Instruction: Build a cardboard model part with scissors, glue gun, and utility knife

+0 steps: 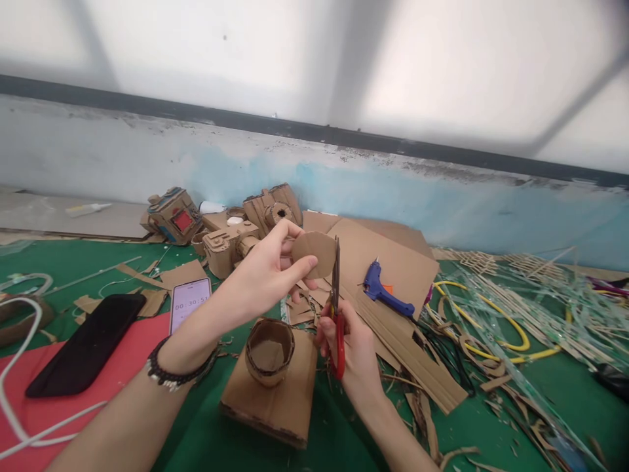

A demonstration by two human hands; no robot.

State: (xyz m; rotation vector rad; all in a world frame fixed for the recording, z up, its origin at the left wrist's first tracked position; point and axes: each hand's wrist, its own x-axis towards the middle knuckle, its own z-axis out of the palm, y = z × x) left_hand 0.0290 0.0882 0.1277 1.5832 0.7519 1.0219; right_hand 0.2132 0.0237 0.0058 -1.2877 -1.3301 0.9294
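Between the thumb and fingers of my left hand (275,262) is a round cardboard disc (317,252), held up in front of me. My right hand (351,341) grips red-handled scissors (338,334), blades pointing up along the disc's right edge. The blades look nearly closed; whether they bite into the edge is hard to make out. Below my hands lies a flat cardboard box (275,419), with a short cardboard cylinder (269,370) standing upright on it, its top open.
A blue glue gun (386,292) lies on cardboard sheets (393,252) to the right. Behind are cardboard camera models (228,246). On the left are a phone showing a timer (189,301) and a black phone-shaped object (86,347). Scraps, yellow tubing (515,328) and sticks clutter the right.
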